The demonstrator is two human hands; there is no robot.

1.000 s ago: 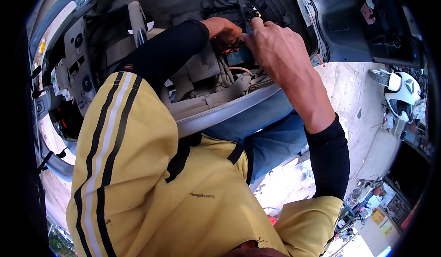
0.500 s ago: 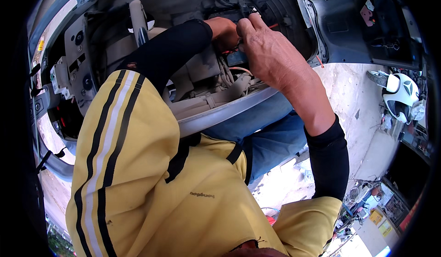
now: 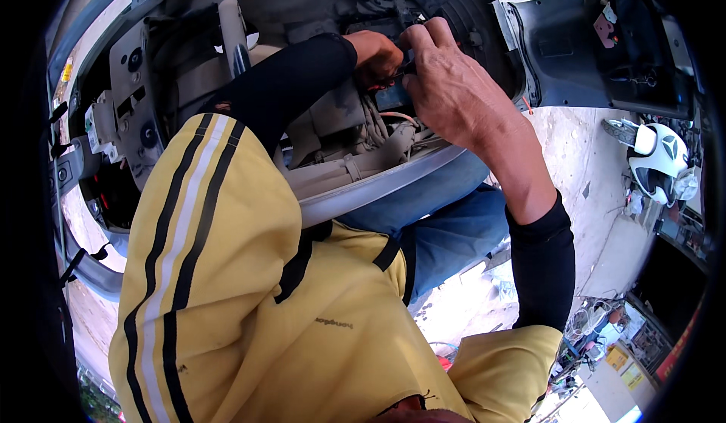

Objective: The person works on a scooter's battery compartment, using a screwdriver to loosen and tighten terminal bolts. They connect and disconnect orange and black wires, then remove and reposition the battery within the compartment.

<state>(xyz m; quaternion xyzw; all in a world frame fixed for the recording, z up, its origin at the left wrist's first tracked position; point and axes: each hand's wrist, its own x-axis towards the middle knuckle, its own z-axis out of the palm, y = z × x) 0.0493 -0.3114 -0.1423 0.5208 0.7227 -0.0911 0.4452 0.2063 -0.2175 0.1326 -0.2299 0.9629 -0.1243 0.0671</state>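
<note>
"Inside the open vehicle bay (image 3: 439, 3), which step is in hand?"

"Close two-handed work, I'd judge, at or beside the dark bluish box (image 3: 393, 99). It sits beyond the silver rim (image 3: 386, 188), with wires (image 3: 373, 124) just beside it."

"And the hands?"

"The left hand (image 3: 378, 56) is curled near the box, fingertips hidden, so I can't tell whether it grips anything. The right hand (image 3: 461, 82) arches next to it, thumb apart from the bent fingers; whether it pinches something, I can't tell."

"What does the next move call for?"

"Probably a steady left hand and fine fingertip control from the right, since room there looks tight."

"Anything different from half a second ago?"

"Yes, the right hand is turned. In the earlier view its fingers bunch close to the left hand and hide the thumb; now the thumb shows. The left hand keeps nearly the same spot."
</note>
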